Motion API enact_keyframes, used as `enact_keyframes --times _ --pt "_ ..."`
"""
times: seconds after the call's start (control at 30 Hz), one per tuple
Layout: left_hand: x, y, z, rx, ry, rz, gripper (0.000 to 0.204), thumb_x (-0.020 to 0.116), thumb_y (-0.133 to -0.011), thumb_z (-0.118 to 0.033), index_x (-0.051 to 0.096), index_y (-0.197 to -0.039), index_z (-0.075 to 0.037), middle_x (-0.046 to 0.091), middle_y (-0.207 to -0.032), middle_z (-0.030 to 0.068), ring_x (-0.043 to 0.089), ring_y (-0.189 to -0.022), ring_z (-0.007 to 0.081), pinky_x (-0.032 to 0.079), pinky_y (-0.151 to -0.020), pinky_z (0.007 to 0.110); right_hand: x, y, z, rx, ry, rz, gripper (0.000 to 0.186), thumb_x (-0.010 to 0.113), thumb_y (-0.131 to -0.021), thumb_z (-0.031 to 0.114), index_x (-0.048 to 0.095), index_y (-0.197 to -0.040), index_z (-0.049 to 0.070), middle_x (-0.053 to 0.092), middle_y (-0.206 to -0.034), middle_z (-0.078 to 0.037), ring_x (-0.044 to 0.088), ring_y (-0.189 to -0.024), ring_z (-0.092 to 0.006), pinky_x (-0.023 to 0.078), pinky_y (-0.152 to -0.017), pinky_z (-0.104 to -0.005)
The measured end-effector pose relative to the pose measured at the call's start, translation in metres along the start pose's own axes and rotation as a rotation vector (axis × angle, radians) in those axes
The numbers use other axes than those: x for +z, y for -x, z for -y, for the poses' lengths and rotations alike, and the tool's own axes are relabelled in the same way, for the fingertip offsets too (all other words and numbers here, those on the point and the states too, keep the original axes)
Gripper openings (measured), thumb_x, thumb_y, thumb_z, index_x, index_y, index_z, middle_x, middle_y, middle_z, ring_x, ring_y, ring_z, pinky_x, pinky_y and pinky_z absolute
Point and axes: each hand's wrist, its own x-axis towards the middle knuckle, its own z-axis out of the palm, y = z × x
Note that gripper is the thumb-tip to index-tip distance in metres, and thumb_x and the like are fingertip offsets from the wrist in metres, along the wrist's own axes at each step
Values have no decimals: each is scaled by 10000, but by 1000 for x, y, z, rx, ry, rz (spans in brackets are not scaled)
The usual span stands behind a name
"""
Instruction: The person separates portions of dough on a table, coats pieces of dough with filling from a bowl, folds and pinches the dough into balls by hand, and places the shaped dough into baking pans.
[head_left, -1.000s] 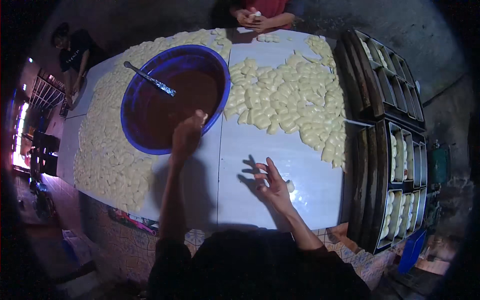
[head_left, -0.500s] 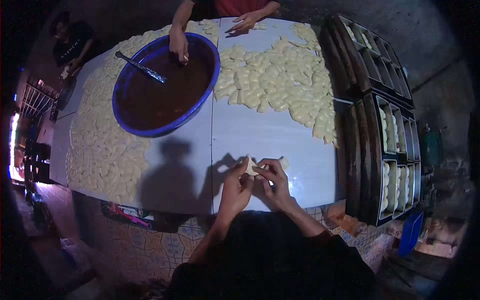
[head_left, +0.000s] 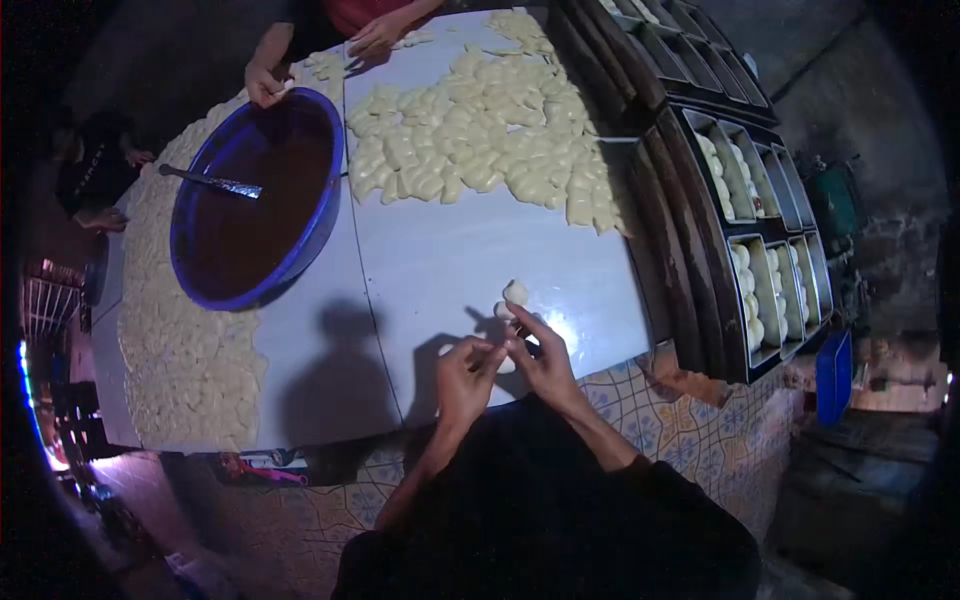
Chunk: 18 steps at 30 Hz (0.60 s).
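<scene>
Close to the table's near edge, my left hand (head_left: 466,382) and my right hand (head_left: 543,366) meet fingertip to fingertip. Their fingers pinch around a small pale piece of dough (head_left: 506,365), partly hidden by the hands. Just beyond my right fingertips, two small dough balls (head_left: 515,292) rest together on the white table (head_left: 480,245). Flattened, overlapping dough pieces (head_left: 480,135) cover the far part of the tabletop, and more dough pieces (head_left: 190,370) spread over the left side.
A blue basin (head_left: 327,200) of brown filling holds a spatula (head_left: 215,182). At right stand stacked dark loaf pans (head_left: 735,230), some with dough balls inside. Across the table, a co-worker's hand (head_left: 265,85) holds a small pale piece. Another person (head_left: 95,175) is at far left.
The view has shifted, so the table's things appear farther left. My hands have turned and drawn together, and dough balls now show beyond them. The co-worker's hand has left the basin's filling.
</scene>
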Motion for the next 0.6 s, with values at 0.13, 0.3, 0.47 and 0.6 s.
enact_keyframes --times 0.13,0.3,0.47,0.6 --pt "8 -3 3 -54 507 237 603 655 -795 92 351 -1293 -59 543 -966 77 600 -933 151 510 -820 282 -32 1 -9 623 -511 543 472 551 -940 104 434 -1395 67 590 -1033 -66 538 -813 -75 476 -675 -246" --pt "12 -21 2 147 459 -8 696 654 -742 110 315 -1338 -8 514 -1107 82 511 -1140 200 369 -1030 349 -36 -17 -50 79 69 -28 578 575 -840 -44 400 -1391 -14 608 -1207 -142 585 -1081 -219 458 -941 -315" --pt "-9 -32 11 25 239 -147 167 608 -844 -40 601 -1006 5 540 -1086 107 521 -1117 190 430 -950 322 -46 -31 -69 -15 -4 -276 577 609 -860 65 373 -1356 -111 579 -1251 -207 517 -1220 -251 428 -989 -313" --pt "-11 -36 -6 -98 426 -311 171 592 -838 -57 578 -996 5 561 -955 93 603 -843 192 483 -821 303 -150 -86 -102 55 449 -678 370 607 -864 139 567 -1173 -61 670 -1030 -166 642 -897 -180 493 -737 -297"
